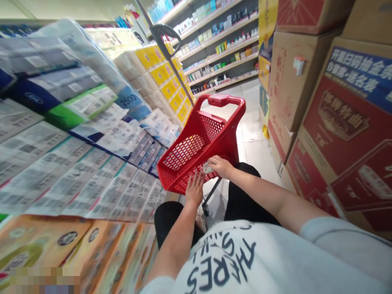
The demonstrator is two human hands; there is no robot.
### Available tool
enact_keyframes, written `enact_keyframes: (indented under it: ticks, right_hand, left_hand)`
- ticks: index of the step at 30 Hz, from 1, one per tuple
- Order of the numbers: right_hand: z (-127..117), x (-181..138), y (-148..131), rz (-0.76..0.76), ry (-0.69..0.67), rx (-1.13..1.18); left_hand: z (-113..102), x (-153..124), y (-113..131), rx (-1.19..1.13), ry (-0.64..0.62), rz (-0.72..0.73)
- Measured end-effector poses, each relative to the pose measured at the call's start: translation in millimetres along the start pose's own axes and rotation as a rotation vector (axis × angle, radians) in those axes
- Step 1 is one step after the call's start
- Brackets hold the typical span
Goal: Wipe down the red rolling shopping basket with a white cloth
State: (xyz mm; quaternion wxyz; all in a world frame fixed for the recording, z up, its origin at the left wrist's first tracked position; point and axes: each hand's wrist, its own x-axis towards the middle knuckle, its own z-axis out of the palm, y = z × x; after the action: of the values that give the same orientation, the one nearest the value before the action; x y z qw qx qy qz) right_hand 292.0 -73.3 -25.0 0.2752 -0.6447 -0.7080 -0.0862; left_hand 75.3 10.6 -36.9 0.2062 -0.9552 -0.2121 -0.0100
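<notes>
A red plastic shopping cart (196,126) with perforated sides stands tilted in my view just in front of my knees. My left hand (194,188) lies against its near side, fingers stretched out. With bent fingers, my right hand (221,166) presses a small crumpled white tissue (207,168) to the same side, right of the left hand. Whether it is paper or cloth is hard to tell. At the far end of the cart rises its red handle (219,100), which neither hand touches.
Stacked paper packs (101,183) line the left, with orange packs (107,253) below them. Large cardboard cartons (294,81) form a wall on the right. A thin pole (180,79) leans beyond the cart. Shelves of bottles and boxes (217,36) stand behind a tiled floor (254,118).
</notes>
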Motion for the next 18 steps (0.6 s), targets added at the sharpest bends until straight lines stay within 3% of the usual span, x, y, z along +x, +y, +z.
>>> enact_keyframes:
  ticks: [3, 8, 13, 18]
  right_hand:
    - [-0.6, -3.9, 4.2, 0.016, -0.091, 0.004]
    - [-6.6, -6.9, 11.5, 0.119, 0.109, 0.031]
    - [-7.9, -13.2, 18.0, 0.171, 0.037, 0.041]
    - [-6.1, -11.6, 8.2, 0.181, 0.119, 0.01]
  left_hand:
    - [-1.2, 4.9, 1.2, -0.003, 0.003, -0.009]
    - [0.7, 13.4, 6.7, -0.049, 0.058, -0.012]
    - [5.7, 12.7, 10.2, -0.06, 0.097, -0.056]
    - [14.7, -1.5, 10.8, -0.063, 0.135, -0.207]
